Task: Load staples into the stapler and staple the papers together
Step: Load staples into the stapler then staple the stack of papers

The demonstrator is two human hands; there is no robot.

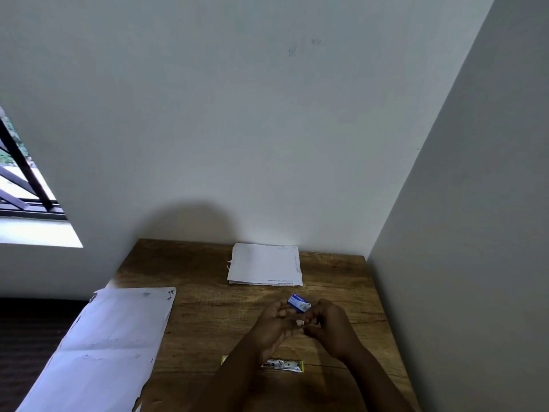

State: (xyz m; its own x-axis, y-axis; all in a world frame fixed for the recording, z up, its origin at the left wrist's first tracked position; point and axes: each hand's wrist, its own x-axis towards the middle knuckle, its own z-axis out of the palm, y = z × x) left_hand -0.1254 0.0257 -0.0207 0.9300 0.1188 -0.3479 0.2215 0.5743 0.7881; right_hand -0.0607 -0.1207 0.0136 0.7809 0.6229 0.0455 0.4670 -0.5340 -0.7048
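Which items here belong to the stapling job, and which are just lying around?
Job: staple box, held by left hand and right hand; stapler; paper stack.
Lying about: large sheet hanging over the table's left edge.

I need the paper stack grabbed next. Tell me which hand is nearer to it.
Left, narrowly. The left hand is just below the stack and slightly right of its middle. The right hand sits farther right. Both hold the staple box.

home room | wooden desk [208, 307] in plain wall corner [368, 251] | barred window [23, 179]
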